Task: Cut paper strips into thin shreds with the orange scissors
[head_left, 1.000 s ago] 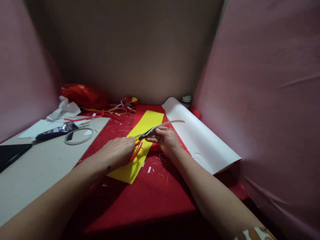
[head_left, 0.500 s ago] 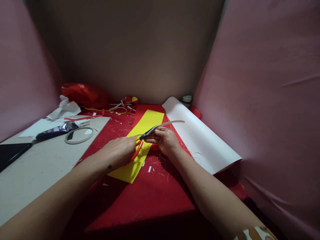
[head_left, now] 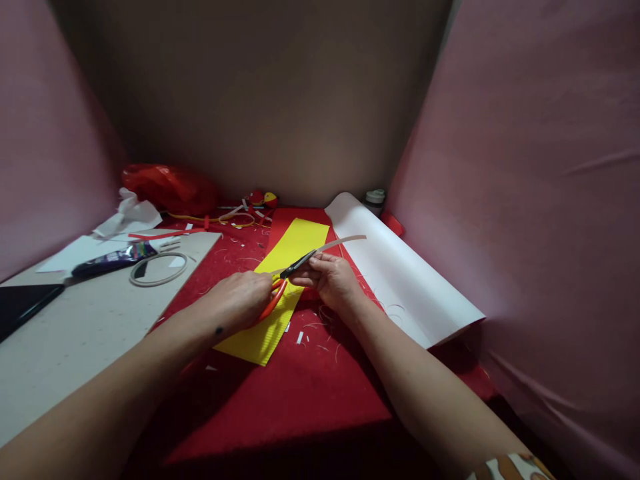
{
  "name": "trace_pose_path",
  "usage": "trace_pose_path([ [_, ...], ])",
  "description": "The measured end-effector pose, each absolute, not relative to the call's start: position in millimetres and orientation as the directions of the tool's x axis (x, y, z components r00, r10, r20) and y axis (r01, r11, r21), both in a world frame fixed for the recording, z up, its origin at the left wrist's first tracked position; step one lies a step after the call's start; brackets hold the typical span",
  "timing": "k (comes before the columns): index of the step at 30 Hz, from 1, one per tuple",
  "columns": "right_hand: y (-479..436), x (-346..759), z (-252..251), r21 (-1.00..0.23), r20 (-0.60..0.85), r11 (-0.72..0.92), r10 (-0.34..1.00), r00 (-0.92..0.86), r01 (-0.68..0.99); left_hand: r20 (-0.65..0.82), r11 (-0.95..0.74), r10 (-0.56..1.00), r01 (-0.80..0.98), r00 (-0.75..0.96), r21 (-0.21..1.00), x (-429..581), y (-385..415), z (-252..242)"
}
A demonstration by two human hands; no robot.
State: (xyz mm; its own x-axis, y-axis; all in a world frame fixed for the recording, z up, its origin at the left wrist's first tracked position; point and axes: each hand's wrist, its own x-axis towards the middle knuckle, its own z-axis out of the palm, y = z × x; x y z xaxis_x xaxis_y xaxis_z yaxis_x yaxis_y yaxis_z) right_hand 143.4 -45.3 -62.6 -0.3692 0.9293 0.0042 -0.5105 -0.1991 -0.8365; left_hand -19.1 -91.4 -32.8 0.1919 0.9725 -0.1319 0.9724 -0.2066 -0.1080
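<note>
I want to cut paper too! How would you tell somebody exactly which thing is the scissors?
Look at the red cloth in the middle, then the yellow sheet lying on it. Above that sheet, the left hand holds the scissors. They are the only thing with orange handles and dark blades, pointing at the pale strip in the right hand.

Dim, warm light – deep shadow along the near edge, wide-angle bending at corners
</note>
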Motion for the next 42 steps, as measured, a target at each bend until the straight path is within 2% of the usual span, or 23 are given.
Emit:
trace_pose_path([
  [8, -38.9, 151.1, -55.8, -0.851, -0.028, -0.114, 0.985, -0.172, -0.513, -0.152, -0.229, 0.966, 0.967, 0.211, -0.112, -21.1, -90.4, -33.7],
  [16, -37.7, 152.7, -57.0, -0.869, -0.048, -0.147, 0.975, -0.215, -0.473, -0.187, -0.164, 0.972, 0.981, 0.143, -0.102, -19.3, -91.7, -29.4],
  [23, -38.6, 152.2, -57.1, -0.869, -0.041, -0.167, 0.962, -0.269, -0.466, -0.167, -0.169, 0.974, 0.981, 0.151, -0.094, -17.7, -95.5, -26.4],
  [34, -38.2, 152.0, -57.9, -0.875, -0.055, -0.176, 0.962, -0.269, -0.450, -0.118, -0.193, 0.977, 0.969, 0.177, -0.151, -21.3, -89.7, -35.0],
  [42, -38.2, 151.3, -59.1, -0.867, -0.042, -0.169, 0.962, -0.270, -0.468, -0.136, -0.199, 0.974, 0.974, 0.183, -0.111, -21.2, -92.6, -31.0],
])
